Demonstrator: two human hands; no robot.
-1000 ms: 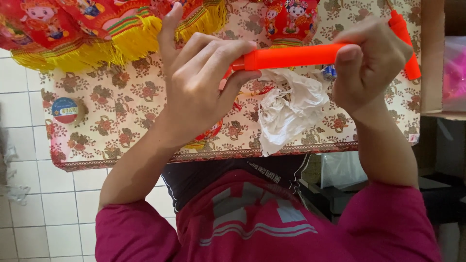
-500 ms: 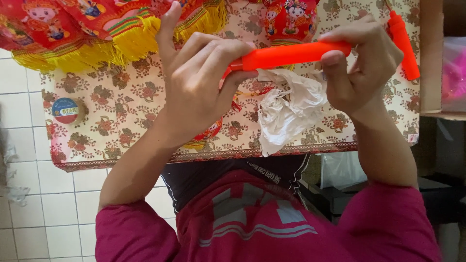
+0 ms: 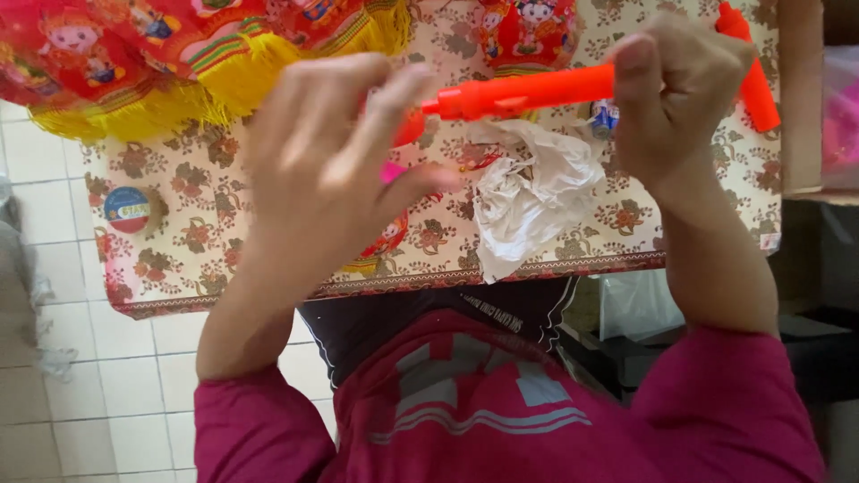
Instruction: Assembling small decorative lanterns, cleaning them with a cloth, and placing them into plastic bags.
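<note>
Nearest: magenta sleeves and chest, below the edge of a table in flowered cloth. Above the cloth, left hand, blurred, fingers spread and loosely curled about the near end of an orange plastic tube; a small pink piece by the thumb; cannot tell whether anything is pinched. Right hand clenched round the tube's other end, holding it level in the air over a crumpled white plastic bag. Second orange piece just past the right hand. Farthest: red paper decorations with yellow fringe. Handling, by judgement: keep the right fist firm and the tube level; meet the tube's end squarely with the left fingertips; work clear of the bag below.
</note>
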